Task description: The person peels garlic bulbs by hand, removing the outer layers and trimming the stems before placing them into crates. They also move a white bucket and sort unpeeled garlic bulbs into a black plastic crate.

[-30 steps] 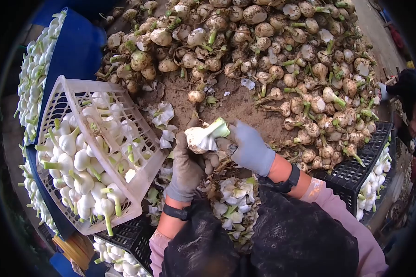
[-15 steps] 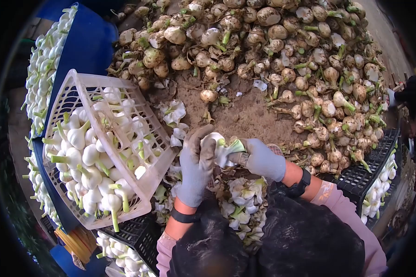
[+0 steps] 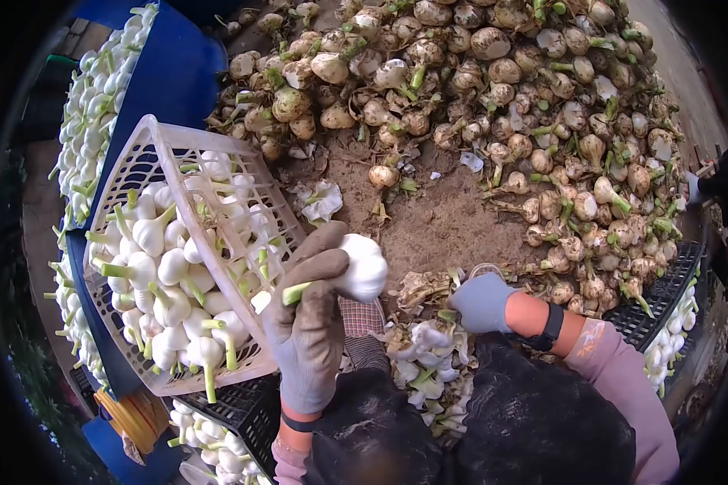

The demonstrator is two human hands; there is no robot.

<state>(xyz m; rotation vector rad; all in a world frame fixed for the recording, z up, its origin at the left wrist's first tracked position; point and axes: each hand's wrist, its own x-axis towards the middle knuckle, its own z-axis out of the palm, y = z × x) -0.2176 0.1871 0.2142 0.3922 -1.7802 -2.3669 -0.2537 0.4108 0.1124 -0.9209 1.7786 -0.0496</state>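
A peeled white garlic bulb [image 3: 362, 269] with a short green stem is gripped in my gloved left hand [image 3: 311, 311], raised just right of the white plastic crate [image 3: 255, 343]. That crate lies tilted and holds many clean bulbs. My gloved right hand [image 3: 481, 303] is lower right, above the heap of peeled skins [image 3: 429, 356]; its fingers point down and are mostly hidden, so what it holds cannot be made out.
Unpeeled, soil-covered garlic [image 3: 590, 149] is piled across the top and right. Black crates [image 3: 663, 303] of white bulbs stand at right and lower left. Blue containers [image 3: 158, 89] line the left. Another person's hand [image 3: 693, 187] shows at far right.
My left hand has turned and lifted with the bulb, whose loose outer skin is gone. My right hand has moved away from it, down and right, to the skins.
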